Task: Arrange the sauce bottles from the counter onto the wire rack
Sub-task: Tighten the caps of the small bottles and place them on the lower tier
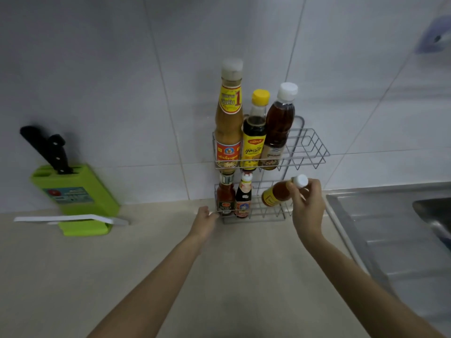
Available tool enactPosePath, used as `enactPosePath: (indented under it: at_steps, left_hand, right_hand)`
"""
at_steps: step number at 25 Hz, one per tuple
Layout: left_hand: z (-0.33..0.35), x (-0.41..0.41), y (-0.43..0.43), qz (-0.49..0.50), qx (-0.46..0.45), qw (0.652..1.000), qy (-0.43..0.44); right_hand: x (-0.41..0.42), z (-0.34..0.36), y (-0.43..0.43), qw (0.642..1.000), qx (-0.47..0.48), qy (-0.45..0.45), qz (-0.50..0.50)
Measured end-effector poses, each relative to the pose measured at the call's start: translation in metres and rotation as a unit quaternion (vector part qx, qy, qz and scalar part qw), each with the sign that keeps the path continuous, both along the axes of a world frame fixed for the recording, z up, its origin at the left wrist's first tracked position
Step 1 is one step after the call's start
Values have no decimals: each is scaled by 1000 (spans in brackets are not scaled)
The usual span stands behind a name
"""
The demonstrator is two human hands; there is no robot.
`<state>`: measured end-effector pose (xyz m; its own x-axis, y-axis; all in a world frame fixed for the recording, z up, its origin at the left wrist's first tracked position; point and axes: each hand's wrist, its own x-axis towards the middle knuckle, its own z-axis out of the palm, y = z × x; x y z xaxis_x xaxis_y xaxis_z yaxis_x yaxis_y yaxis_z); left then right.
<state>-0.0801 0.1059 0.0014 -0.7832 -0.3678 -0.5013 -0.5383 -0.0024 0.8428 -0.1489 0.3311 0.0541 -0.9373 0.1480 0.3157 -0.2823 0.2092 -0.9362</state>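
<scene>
Right hand (308,206) has the orange bottle (278,192) pinched at the neck just under its white cap, tipped over with its base poking in toward the open end of the rack's (308,147) lower shelf, just ahead of the fingers. Left hand (205,219) sits loosely open, holding nothing, fingertips against the rack's near bottom corner as if to steady it. The counter looks cleared of bottles, so this seems the last one: it needs righting and lowering beside the two small bottles (234,196) between the hands.
</scene>
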Motion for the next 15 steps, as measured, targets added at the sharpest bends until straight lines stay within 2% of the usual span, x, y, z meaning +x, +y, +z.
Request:
enactPosePath:
  at_steps: [6,11,15]
  left_hand:
    - [-13,-2,10,-43,48,998,21]
    - [-13,-2,9,-60,42,996,50]
    - [-11,-2,9,-78,33,995,51]
  right_hand:
    - [-16,-19,-13,998,15,-36,41]
    - [-38,-21,-23,982,157,-55,90]
    - [-45,-25,-28,973,194,-53,111]
